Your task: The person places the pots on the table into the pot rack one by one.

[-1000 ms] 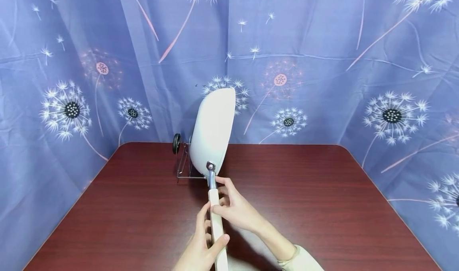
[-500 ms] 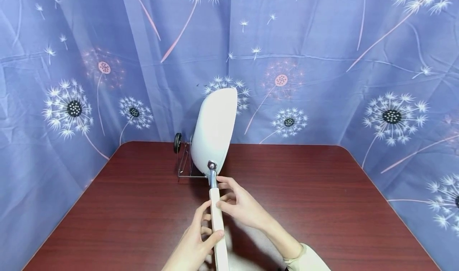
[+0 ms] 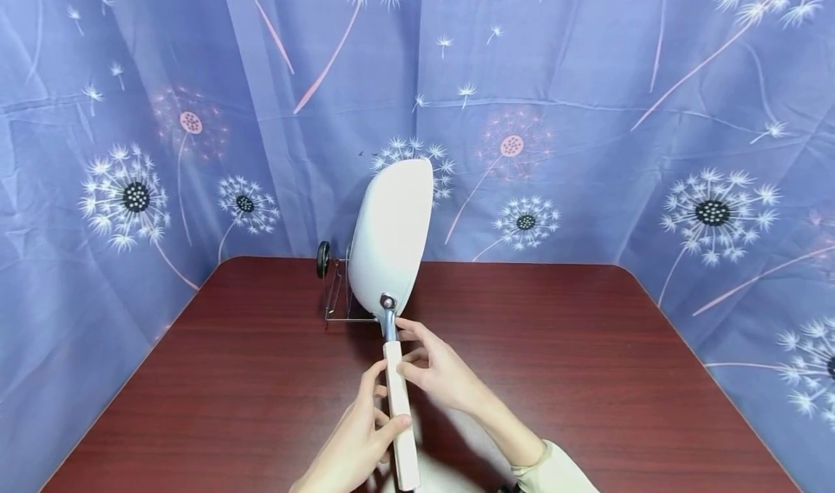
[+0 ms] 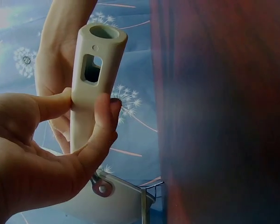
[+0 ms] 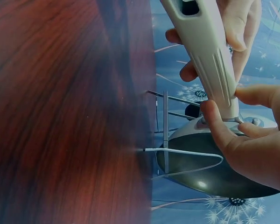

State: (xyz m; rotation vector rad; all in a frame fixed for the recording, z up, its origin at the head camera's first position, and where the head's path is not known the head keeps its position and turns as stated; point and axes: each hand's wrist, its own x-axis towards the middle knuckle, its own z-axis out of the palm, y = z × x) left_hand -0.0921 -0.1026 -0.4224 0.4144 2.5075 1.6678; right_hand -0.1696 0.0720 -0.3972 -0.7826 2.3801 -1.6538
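A white frying pan [image 3: 391,232] with a dark inside [image 5: 191,170] stands on its edge in a thin wire rack [image 3: 352,320], its cream handle [image 3: 396,388] pointing toward me. My left hand [image 3: 359,428] pinches that handle from the left, thumb and fingers on opposite sides, near its free end. From the right, my right hand [image 3: 446,377] holds it closer to the pan, the index fingertip by the metal neck [image 3: 390,328]. In the left wrist view the handle's hollow end [image 4: 104,31] and a slot [image 4: 92,70] show. The rack's far part is hidden behind the pan.
Beneath is a dark red wood-grain table [image 3: 554,362]. A black wheel-like disc [image 3: 322,259] sits at the rack's left side. Behind hangs a blue dandelion-print curtain [image 3: 574,152], close to the pan at the table's back edge.
Pan and handle have shifted very slightly to the right in the head view, and the handle's end has come into sight. My left hand sits a little further left; both hands stay on the handle.
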